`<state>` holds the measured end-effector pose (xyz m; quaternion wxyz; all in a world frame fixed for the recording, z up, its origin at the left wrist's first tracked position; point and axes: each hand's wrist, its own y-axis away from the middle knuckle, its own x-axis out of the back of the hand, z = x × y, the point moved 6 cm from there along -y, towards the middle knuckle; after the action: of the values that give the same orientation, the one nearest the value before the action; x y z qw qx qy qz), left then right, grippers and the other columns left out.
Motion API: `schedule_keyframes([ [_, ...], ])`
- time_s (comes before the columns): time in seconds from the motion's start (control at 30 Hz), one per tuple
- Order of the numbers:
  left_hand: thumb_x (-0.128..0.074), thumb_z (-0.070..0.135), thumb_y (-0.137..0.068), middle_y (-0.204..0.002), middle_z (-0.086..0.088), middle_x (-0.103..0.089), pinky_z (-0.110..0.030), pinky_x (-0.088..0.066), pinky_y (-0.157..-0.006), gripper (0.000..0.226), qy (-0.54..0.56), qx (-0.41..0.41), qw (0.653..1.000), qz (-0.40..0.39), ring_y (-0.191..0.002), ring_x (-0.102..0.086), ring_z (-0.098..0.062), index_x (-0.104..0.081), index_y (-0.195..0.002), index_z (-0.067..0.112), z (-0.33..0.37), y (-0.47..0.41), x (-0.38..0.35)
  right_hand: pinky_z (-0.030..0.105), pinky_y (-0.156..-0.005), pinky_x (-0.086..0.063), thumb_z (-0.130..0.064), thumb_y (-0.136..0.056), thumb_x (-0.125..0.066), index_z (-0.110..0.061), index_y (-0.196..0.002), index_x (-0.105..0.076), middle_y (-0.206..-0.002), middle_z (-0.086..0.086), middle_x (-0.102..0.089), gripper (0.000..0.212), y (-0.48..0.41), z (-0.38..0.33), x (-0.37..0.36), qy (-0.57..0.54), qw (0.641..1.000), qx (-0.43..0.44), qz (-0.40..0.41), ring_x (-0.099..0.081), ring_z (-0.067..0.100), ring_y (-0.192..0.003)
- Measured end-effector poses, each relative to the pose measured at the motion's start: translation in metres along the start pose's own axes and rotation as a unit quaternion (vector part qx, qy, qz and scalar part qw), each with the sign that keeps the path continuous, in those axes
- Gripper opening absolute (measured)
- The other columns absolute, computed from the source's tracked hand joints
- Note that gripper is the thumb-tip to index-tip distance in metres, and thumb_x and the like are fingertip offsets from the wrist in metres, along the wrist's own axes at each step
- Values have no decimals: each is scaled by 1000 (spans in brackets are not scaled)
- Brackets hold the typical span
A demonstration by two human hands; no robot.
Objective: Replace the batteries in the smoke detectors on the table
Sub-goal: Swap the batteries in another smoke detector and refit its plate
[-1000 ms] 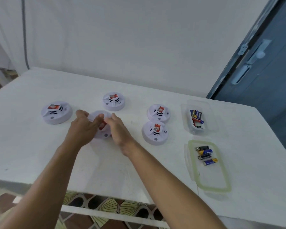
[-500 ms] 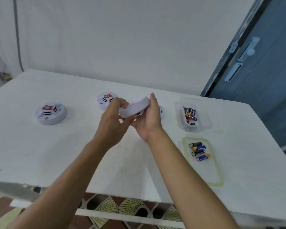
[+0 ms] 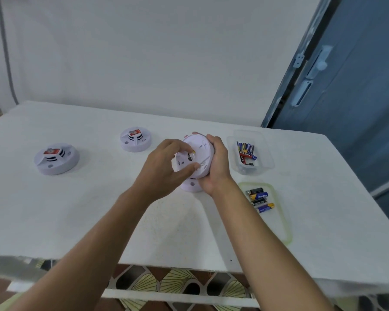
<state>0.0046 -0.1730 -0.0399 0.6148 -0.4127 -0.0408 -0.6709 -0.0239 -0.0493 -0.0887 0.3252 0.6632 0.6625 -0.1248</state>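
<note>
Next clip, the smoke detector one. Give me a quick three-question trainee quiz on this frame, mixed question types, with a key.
1. True or false: the right hand holds the lifted detector with its underside towards the camera.
2. Where do the four loose batteries lie? A) in the tub B) on the lid C) on the bare table
3. Fill in: the left hand has its fingers at the detector's ____ compartment.

Key: 1 true; 2 B; 3 battery
</note>
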Motion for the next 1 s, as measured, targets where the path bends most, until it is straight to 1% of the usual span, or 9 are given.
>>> schedule_keyframes([
  [0.1, -78, 42, -75, -116, 10, -62, -23, -49, -87, 61, 4, 19, 1000, -8, -103, -57, -3, -56, -128, 21, 2, -1, -3, 37, -78, -52, -42, -92, -49, -17, -109, -68, -105, 12, -66, 35, 1, -3, 8, 25, 1000, 6, -2, -60, 30, -98],
  [0.17, -80, 39, -75, -118, 8, -62, -22, -50, -87, 68, -4, 18, 1000, -15, -102, -58, -6, -52, -134, 19, 4, -2, -6, 35, -75, -54, -42, -95, -48, -17, -108, -67, -103, 11, -66, 34, 4, -5, 12, 39, 999, 3, -9, -60, 30, -98],
  [0.27, -80, 39, -73, -115, 4, -61, -19, -51, -84, 65, -30, 12, 999, -13, -96, -58, -7, -56, -130, 17, 9, -4, -11, 34, -73, -54, -39, -96, -47, -18, -108, -66, -100, 9, -67, 31, 7, -9, 14, 52, 999, 0, -16, -62, 28, -94],
  [0.37, -76, 42, -66, -109, 5, -62, -15, -49, -79, 64, -33, 25, 999, 1, -91, -58, -6, -60, -123, 16, 14, -6, -14, 36, -78, -52, -37, -96, -48, -18, -105, -67, -98, 8, -69, 28, 8, -12, 17, 72, 997, 8, -15, -63, 27, -94],
  [0.57, -69, 45, -59, -102, 8, -61, -11, -45, -75, 61, -22, 53, 998, 21, -87, -57, -5, -62, -114, 17, 26, -8, -22, 43, -92, -50, -45, -80, -56, -21, -103, -71, -108, 10, -70, 36, 9, -16, 25, 104, 994, 43, 3, -65, 29, -102],
  [0.8, -69, 41, -60, -102, 8, -60, -5, -38, -69, 59, -39, 68, 996, 30, -86, -56, -7, -60, -112, 16, 37, -5, -36, 40, -89, -51, -46, -82, -55, -18, -111, -68, -109, 9, -70, 42, 19, -22, 36, 95, 994, 48, -15, -65, 25, -103],
  [0.87, -68, 41, -60, -100, 8, -60, -5, -37, -68, 56, -40, 75, 996, 40, -85, -55, -7, -61, -110, 16, 40, -3, -39, 42, -91, -50, -46, -81, -55, -16, -112, -68, -111, 10, -69, 44, 22, -24, 37, 100, 993, 54, -17, -64, 26, -105],
  [0.93, -66, 40, -59, -98, 8, -61, -5, -37, -67, 55, -38, 85, 994, 49, -84, -55, -6, -61, -107, 15, 43, -2, -41, 45, -95, -49, -47, -75, -61, -17, -107, -70, -114, 12, -69, 45, 25, -25, 38, 110, 992, 64, -17, -64, 28, -107],
  [1.0, -65, 40, -59, -96, 9, -61, -5, -37, -66, 53, -34, 93, 994, 53, -83, -55, -6, -61, -106, 15, 47, 0, -44, 45, -96, -49, -50, -64, -64, -21, -100, -73, -117, 15, -69, 47, 29, -27, 39, 116, 991, 70, -10, -64, 27, -106],
])
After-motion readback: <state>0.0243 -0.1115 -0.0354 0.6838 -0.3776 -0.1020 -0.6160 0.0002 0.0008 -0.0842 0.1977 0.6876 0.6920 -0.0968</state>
